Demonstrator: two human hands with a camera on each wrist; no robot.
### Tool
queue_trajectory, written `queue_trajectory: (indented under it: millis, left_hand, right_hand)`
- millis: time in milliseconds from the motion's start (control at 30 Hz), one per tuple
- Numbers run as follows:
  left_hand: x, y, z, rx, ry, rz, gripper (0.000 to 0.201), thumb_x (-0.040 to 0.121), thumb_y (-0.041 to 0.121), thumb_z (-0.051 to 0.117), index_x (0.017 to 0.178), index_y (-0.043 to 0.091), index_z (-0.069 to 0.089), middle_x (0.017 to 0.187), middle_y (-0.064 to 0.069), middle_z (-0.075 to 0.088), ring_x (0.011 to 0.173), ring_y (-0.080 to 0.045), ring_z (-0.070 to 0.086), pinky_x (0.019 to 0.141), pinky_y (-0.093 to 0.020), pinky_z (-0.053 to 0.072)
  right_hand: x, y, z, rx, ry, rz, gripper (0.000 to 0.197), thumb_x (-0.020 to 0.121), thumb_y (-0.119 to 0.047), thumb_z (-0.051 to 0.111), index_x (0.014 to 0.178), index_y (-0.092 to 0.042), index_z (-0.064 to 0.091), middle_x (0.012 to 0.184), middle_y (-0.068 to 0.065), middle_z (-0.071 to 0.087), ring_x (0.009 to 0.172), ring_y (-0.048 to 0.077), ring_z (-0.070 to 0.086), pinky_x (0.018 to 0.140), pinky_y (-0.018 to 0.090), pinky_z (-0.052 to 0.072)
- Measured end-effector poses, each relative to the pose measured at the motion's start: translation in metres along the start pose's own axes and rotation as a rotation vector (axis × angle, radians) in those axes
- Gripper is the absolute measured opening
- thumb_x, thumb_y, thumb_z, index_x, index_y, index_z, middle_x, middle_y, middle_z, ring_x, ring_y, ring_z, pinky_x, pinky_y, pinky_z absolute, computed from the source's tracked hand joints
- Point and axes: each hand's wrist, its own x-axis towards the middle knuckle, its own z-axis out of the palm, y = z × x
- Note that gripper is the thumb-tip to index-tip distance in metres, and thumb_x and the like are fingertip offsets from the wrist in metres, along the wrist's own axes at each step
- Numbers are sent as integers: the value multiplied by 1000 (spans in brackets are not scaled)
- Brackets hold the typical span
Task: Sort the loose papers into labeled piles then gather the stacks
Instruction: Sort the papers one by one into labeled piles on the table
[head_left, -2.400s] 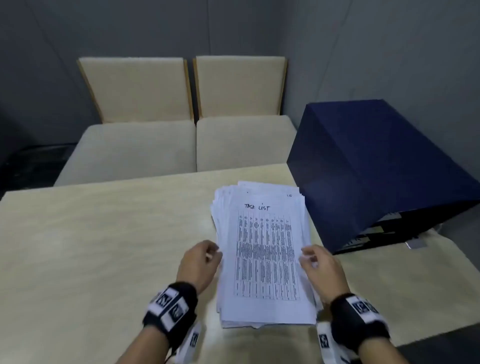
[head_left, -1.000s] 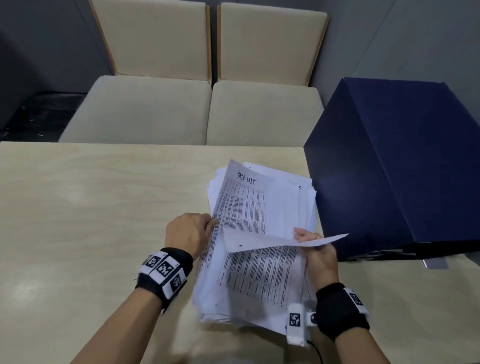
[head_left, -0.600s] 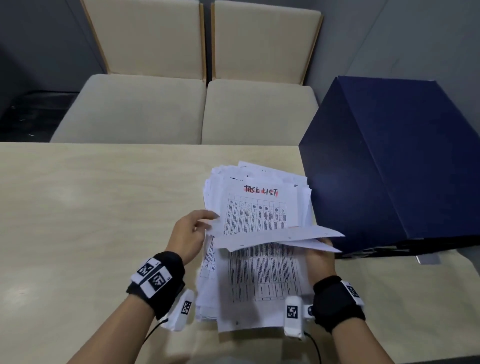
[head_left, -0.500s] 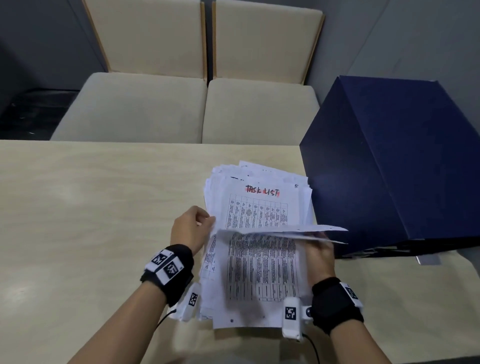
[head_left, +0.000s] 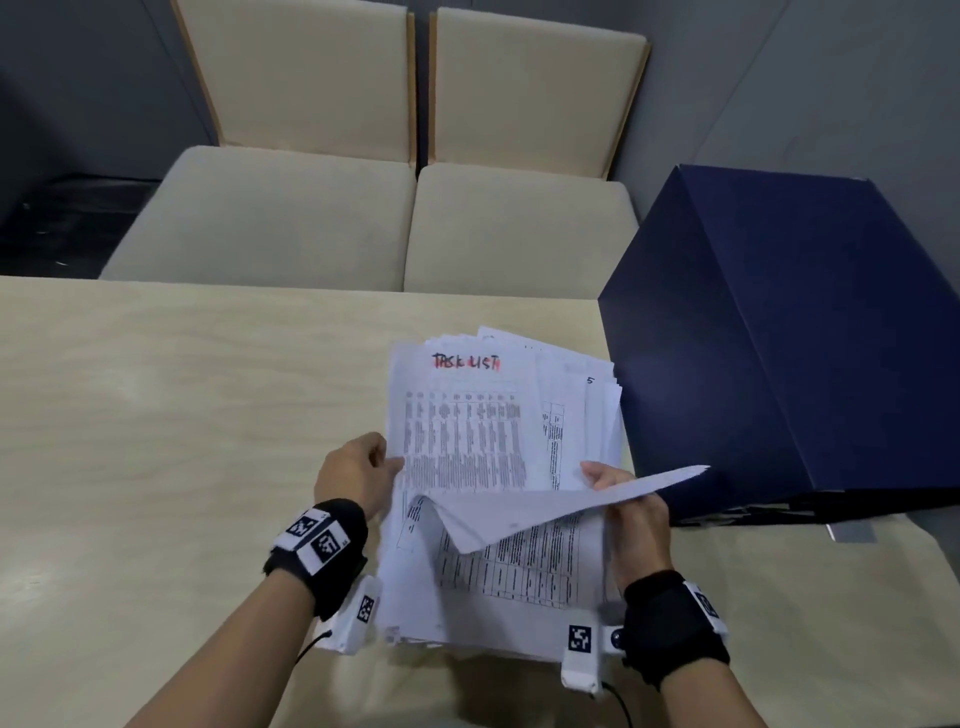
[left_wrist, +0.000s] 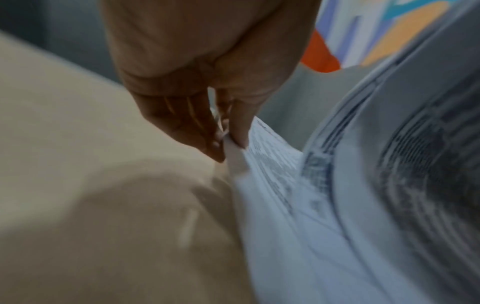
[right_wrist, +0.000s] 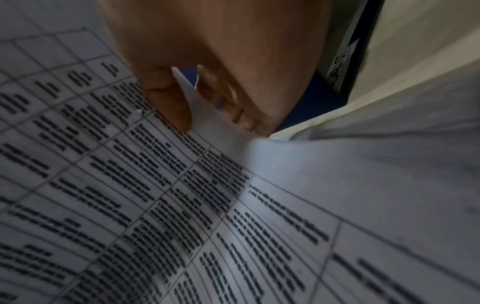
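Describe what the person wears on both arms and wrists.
Both forearms are bare, with no sleeves in view. The left wrist and the right wrist each carry a wide black band with white square tags printed in black block patterns. A small white camera unit with one such tag hangs under each band, trailing a thin black cable.

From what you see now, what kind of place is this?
Probably an office or meeting room: a pale wooden table, two cushioned chairs pushed against it, and a stack of printed papers.

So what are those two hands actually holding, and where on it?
The left hand pinches the left edge of a printed sheet from the paper stack. The right hand pinches the right side of a lifted sheet.
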Motion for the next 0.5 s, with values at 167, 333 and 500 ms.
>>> queue_trajectory:
  millis: [167, 333, 500]
  left_hand:
    - [-7, 5, -17, -280, -63, 278, 28, 88, -2, 61, 77, 22, 66, 76, 2, 70, 71, -15, 63, 65, -26, 45]
    - [-18, 19, -18, -564, -374, 256, 48, 82, -24, 44, 78, 14, 73, 91, -6, 74, 85, -18, 69, 78, -21, 49]
    - [-5, 19, 7, -171, -40, 23, 22, 82, 29, 76, 89, 17, 59, 82, 3, 65, 79, -24, 64, 64, -30, 45]
  right_hand:
    - [8, 7, -4, -40, -121, -29, 27, 90, 6, 55, 76, -11, 71, 130, -3, 67, 124, 12, 59, 105, 32, 39]
    - [5, 1, 0, -137, -157, -63, 15, 87, -15, 64, 93, -16, 78, 108, -12, 73, 100, -1, 65, 81, 12, 48]
    - [-2, 6, -1, -105, 79, -52, 13, 92, -1, 61, 98, -10, 68, 93, -2, 69, 88, 14, 60, 82, 25, 50]
